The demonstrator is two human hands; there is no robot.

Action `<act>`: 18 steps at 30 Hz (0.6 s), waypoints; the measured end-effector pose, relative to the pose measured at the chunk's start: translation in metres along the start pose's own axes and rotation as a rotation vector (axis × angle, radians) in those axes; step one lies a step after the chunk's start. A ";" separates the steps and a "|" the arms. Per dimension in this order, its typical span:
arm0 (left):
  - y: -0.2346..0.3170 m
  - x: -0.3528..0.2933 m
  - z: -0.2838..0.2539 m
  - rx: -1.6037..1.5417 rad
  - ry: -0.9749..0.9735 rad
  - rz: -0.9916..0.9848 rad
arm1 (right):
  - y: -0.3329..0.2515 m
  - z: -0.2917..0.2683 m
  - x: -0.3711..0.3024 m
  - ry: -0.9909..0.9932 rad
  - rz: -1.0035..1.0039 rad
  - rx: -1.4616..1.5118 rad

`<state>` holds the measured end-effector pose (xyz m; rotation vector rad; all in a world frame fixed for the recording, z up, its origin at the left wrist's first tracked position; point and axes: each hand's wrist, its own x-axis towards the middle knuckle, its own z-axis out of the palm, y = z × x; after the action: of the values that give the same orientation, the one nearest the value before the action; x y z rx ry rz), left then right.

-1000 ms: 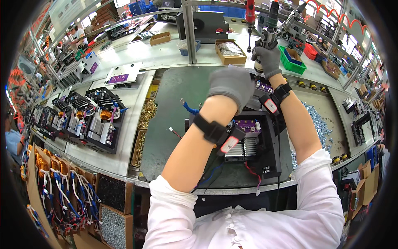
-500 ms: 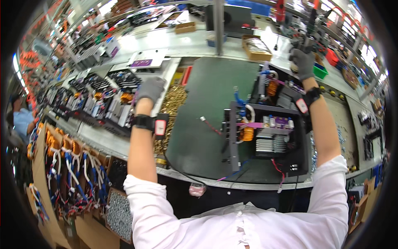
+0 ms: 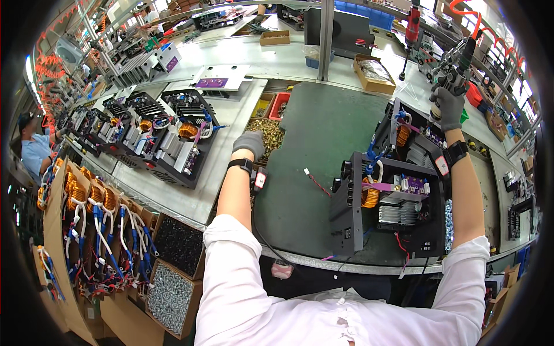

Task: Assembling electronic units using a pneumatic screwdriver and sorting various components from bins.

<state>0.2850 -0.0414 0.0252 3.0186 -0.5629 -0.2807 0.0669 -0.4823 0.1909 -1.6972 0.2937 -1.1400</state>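
My left hand point(image 3: 249, 144), in a grey glove, is at the left edge of a bin of small brass-coloured fasteners point(image 3: 270, 131). Its fingers curl downward, and whatever they may pinch is hidden. Raised at the far right, my gloved right hand point(image 3: 449, 108) is closed around a dark power screwdriver point(image 3: 459, 62) hanging from an orange coiled hose. Below that hand, on the green mat point(image 3: 311, 127), stands a black open chassis point(image 3: 346, 216) with a copper coil, silver heat sink and purple board. A second similar unit point(image 3: 412, 144) stands behind it.
More black units point(image 3: 153, 138) line the metal bench at left. Wire-bundled coils point(image 3: 104, 202) hang over cardboard at lower left, beside a box of silver screws point(image 3: 172, 297). A metal post point(image 3: 325, 40) rises at the back, and a red driver point(image 3: 412, 26) hangs right of it.
My left hand has gone from beside the units on the left bench rightward to the brass fastener bin. My right hand stays raised on the screwdriver. The whole view has shifted.
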 end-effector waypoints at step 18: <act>-0.046 -0.048 -0.018 -2.344 0.063 -0.078 | -0.097 -0.057 -0.010 -0.312 -0.020 0.386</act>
<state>0.2602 0.0193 0.0465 0.7418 0.0906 -0.3707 -0.0140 -0.4673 0.2685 -1.5028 -0.1332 -0.8622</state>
